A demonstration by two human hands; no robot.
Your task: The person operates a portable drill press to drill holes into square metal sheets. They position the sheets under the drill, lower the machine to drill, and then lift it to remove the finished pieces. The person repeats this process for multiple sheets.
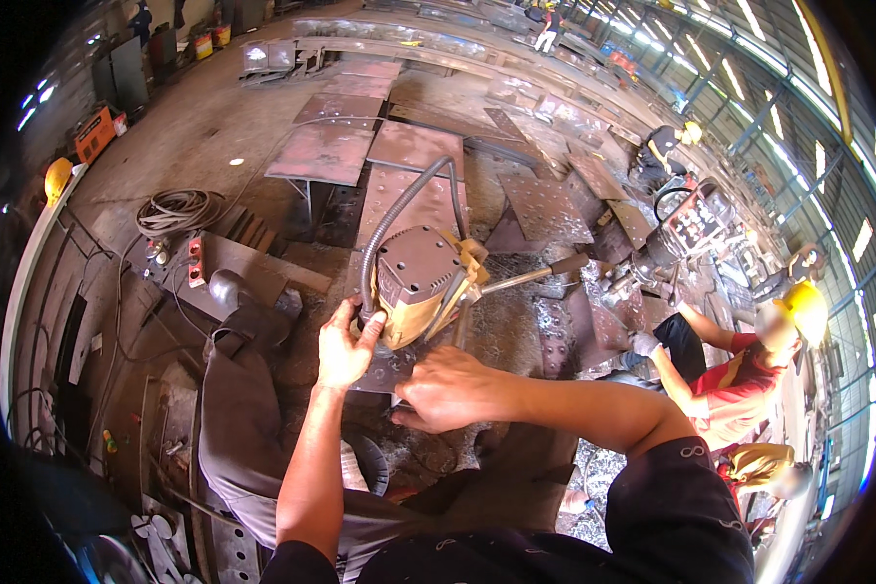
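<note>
Two hands at a yellow magnetic drill standing on a perforated steel plate. Left hand grips the drill's lower body, fingers wrapped. Right hand rests half-curled, knuckles up, at its base; grasp cannot be determined.

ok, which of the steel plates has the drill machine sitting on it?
The perforated plate directly under the yellow-brown drill machine, gripped by the left hand. It has rows of holes; the rusty plates farther back look plain and bare.
</note>
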